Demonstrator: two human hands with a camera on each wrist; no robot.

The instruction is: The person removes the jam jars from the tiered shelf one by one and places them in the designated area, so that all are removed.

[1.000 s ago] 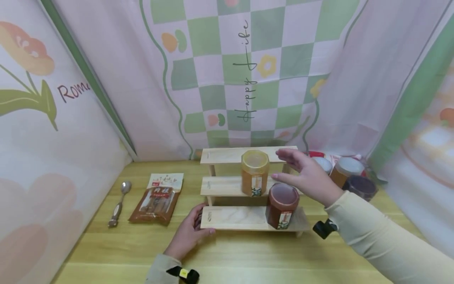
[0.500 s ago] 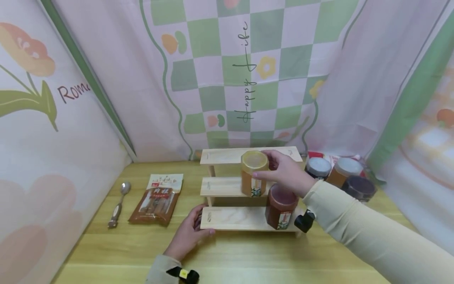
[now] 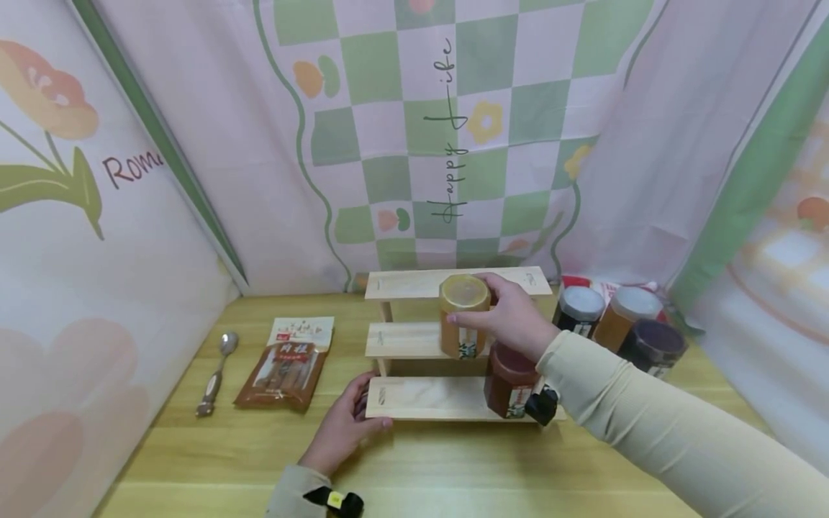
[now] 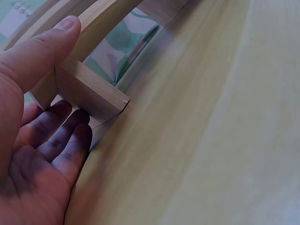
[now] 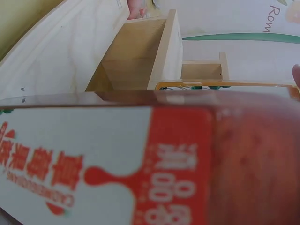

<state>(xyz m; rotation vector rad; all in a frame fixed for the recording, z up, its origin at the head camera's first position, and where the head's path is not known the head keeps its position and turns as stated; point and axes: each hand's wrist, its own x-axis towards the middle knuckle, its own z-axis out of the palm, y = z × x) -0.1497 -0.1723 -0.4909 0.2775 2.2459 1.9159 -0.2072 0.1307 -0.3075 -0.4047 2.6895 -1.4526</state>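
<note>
A three-tier wooden stand [image 3: 421,397] rises like steps. On its middle step stands an orange jar [image 3: 463,291] with a yellowish lid. My right hand [image 3: 518,320] grips this jar, thumb across its front and fingers round its far right side. A dark red jar [image 3: 501,392] sits on the bottom step under my right wrist; its red and white label [image 5: 103,159] fills much of the right wrist view. My left hand [image 3: 343,432] holds the bottom step's left end, thumb over the plank and fingers [image 4: 65,140] bent beside its leg.
Several jars stand right of the stand, among them a white-lidded dark jar [image 3: 579,309], an amber jar [image 3: 618,324] and a dark purple jar [image 3: 653,345]. A red and white packet [image 3: 576,282] lies behind them. Left are a brown spice packet [image 3: 285,370] and a spoon [image 3: 214,381].
My right hand has moved left from beside the orange jar and taken hold of it. The jar stays on the middle step. My left hand keeps its place on the stand.
</note>
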